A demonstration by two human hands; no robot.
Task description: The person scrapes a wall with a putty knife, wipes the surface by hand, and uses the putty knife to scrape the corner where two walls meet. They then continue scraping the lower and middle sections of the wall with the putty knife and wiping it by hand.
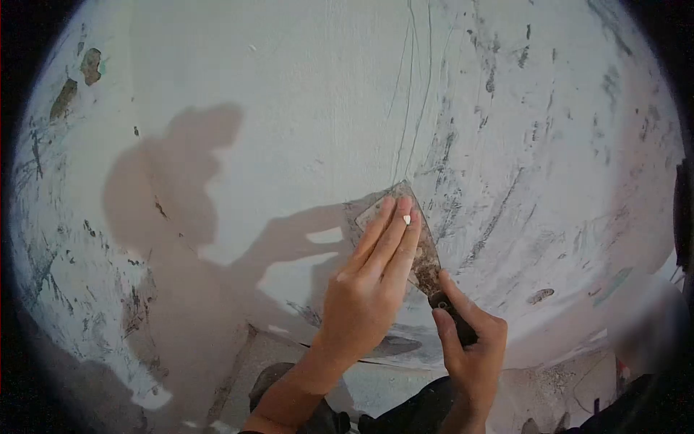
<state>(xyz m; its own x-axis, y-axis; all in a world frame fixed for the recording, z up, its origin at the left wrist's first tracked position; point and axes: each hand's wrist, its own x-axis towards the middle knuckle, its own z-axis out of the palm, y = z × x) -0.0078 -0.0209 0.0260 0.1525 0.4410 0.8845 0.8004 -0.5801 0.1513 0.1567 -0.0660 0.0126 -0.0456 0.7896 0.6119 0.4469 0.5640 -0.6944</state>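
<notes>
A wide scraper [428, 269] with a worn, stained metal blade lies against the painted wall [289, 123]. Its dark handle [460, 322] is gripped by my right hand [473, 343], thumb and index finger near the base of the blade. My left hand [369, 289] rests on the blade, fingers stretched out flat and pointing up, covering much of the metal. A small white chip [407, 220] sits on one of its fingers. Above the blade's upper corner, thin dark lines run up the white surface.
Dark scuffs and bare streaks mark the wall at right; chipped holes [91, 66] show at upper left. Shadows of my head and arms fall on the left side. Below are the dusty floor [553, 390] and a dark shoe [271, 382]. Something blurred stands at far right.
</notes>
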